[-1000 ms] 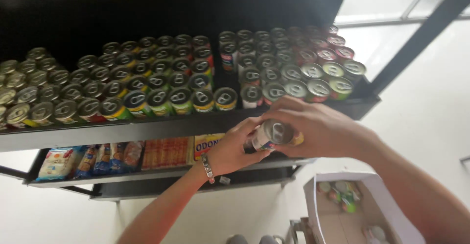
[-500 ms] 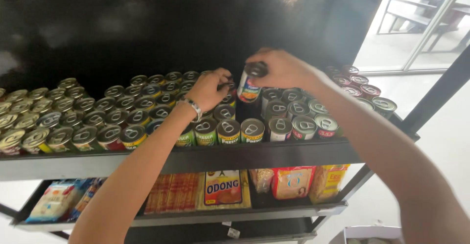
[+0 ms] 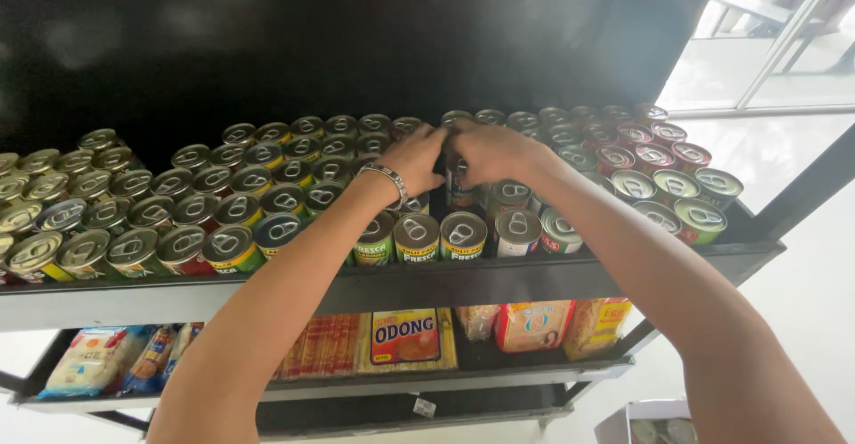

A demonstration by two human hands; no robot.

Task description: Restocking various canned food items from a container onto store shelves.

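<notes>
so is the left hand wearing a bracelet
Yes, a silver bracelet sits on the wrist just behind the left hand, which reaches in among the cans next to the right hand.

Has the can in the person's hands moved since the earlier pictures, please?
Yes. The can, earlier held in front of the shelf's edge, now sits down among the middle rows of cans, under both the left hand and right hand.

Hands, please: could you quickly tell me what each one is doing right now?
Left hand: fingers curled among the cans, against the can; grip cannot be told.
Right hand: closed over that can's top.
</notes>
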